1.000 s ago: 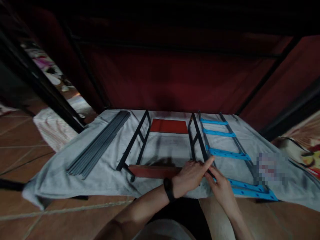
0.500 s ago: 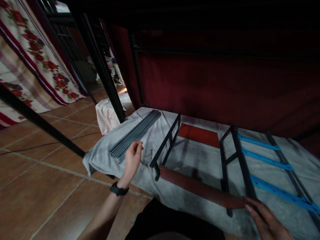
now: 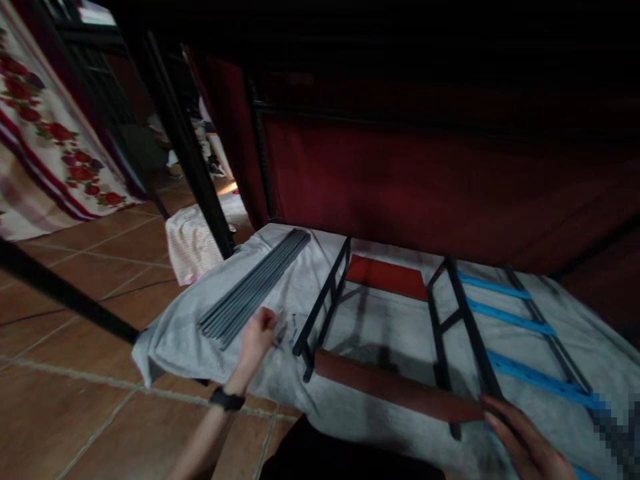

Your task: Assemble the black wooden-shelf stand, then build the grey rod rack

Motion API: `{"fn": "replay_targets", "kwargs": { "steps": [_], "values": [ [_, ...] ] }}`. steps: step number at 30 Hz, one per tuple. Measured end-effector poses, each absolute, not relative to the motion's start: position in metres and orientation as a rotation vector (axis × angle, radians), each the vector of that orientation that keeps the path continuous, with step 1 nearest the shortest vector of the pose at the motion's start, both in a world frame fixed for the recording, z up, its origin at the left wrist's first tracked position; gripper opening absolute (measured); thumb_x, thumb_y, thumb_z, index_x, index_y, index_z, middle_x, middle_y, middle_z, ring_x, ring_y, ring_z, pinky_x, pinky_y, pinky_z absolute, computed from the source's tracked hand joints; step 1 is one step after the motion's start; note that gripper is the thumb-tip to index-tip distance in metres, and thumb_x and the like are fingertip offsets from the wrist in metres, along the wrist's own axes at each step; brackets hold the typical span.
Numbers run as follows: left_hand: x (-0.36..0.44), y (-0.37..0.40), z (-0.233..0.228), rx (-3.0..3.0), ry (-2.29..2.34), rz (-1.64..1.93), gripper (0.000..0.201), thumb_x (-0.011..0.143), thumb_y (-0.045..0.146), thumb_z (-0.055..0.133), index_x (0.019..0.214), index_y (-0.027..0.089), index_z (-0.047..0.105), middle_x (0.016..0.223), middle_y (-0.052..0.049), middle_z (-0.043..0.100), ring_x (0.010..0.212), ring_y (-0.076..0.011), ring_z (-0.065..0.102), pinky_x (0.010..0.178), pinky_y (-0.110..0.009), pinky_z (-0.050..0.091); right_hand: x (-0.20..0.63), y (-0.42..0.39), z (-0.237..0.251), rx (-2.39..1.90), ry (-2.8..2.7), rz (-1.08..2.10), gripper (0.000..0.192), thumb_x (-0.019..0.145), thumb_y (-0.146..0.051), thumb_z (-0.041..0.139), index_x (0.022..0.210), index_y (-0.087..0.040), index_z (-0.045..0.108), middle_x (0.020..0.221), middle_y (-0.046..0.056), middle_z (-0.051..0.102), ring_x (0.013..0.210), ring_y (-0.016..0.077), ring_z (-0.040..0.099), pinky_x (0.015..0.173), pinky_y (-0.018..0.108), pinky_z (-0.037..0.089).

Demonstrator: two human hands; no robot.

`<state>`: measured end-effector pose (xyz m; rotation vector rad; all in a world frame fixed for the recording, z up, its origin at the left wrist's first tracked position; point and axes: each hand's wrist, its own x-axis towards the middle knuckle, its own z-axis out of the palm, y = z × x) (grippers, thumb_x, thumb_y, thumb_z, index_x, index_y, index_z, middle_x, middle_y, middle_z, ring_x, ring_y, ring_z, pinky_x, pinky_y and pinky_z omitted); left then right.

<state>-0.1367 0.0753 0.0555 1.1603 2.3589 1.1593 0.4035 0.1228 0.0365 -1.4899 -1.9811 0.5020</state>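
Over the near end of a bundle of long grey rods (image 3: 257,283), my left hand (image 3: 257,339) is closed in a pinch. What it holds, if anything, is too small to make out. Thin small pieces like screws (image 3: 294,323) lie on the cloth just right of it. My right hand (image 3: 527,437) is closed around the near end of a black metal side frame (image 3: 473,327). Its fingertips are beside the right end of a brown-red board (image 3: 395,390). An orange-red panel (image 3: 387,277) lies farther back, between the black frame and another black frame (image 3: 325,300) on the left.
Blue slatted bars (image 3: 540,380) on a dark rack lie at the right. Everything rests on a grey cloth (image 3: 175,340) over a bed-like platform. Black posts (image 3: 190,147) rise at the left, with a dark red curtain (image 3: 400,180) behind and tiled floor (image 3: 65,347) below.
The view has shifted slightly to the right, so most things appear farther left and a little lower. My left hand stays pinched; my right hand stays at the black frame.
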Motion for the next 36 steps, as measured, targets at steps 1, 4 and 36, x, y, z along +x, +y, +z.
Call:
{"fn": "replay_targets", "kwargs": {
  "steps": [1,4,36],
  "values": [
    [-0.132,0.072,0.074,1.071,2.295,1.387,0.012,0.083,0.029,0.054,0.075,0.021,0.05,0.067,0.001,0.057,0.065,-0.0168,0.057,0.063,-0.026,0.047,0.397,0.119,0.04,-1.502,-1.945,0.514,0.041,0.085,-0.055,0.054,0.114,-0.03,0.069,0.12,0.007,0.071,0.113,0.0303,0.066,0.1,0.047,0.053],
    [-0.09,0.06,0.13,1.131,1.989,1.766,0.022,0.081,0.041,0.065,0.085,0.022,0.055,0.075,0.001,0.062,0.07,-0.016,0.06,0.064,-0.025,0.048,0.376,0.111,0.054,-1.522,-1.878,0.578,0.04,0.091,-0.053,0.05,0.117,-0.029,0.068,0.121,0.006,0.07,0.115,0.0272,0.065,0.102,0.043,0.052],
    [0.206,0.131,0.125,2.209,1.36,0.522,0.041,0.09,0.019,0.057,0.129,0.031,0.055,0.128,0.0,0.069,0.112,-0.02,0.066,0.093,-0.032,0.05,0.34,0.121,0.059,-0.969,-0.642,1.127,0.027,0.085,-0.052,0.059,0.092,-0.026,0.064,0.105,0.007,0.071,0.107,0.0246,0.067,0.098,0.041,0.052]
  ]
}}
